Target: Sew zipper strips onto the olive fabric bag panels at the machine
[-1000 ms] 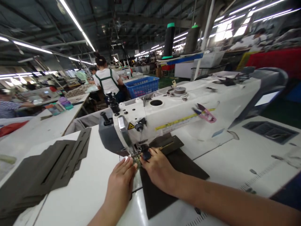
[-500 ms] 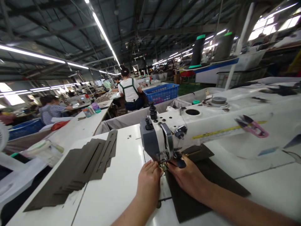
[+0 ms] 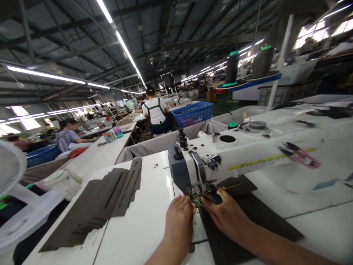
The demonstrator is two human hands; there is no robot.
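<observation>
A dark olive fabric panel (image 3: 264, 215) lies under the head of a white sewing machine (image 3: 190, 165), its near end toward me. My right hand (image 3: 227, 215) rests on the panel, fingers bent and gripping it beside the presser foot. On the other side, my left hand (image 3: 179, 219) has its fingers pressed together at the panel's narrow edge, close under the needle area. The fingertips of both hands and the stitching spot are partly hidden by the machine head. To the left, a fanned stack of olive panels (image 3: 91, 206) with slots lies on the white table (image 3: 146, 228).
Pink-handled thread snips (image 3: 302, 156) lie on the machine's arm beside a yellow measuring tape (image 3: 256, 162). A white fan (image 3: 12, 173) stands at left. Behind are a blue crate (image 3: 193, 113), thread cones (image 3: 232, 70) and seated co-workers (image 3: 156, 112).
The view has shifted, so the scene sits slightly lower and further right, with more of the fan showing. Both hands stay at the presser foot on the fabric.
</observation>
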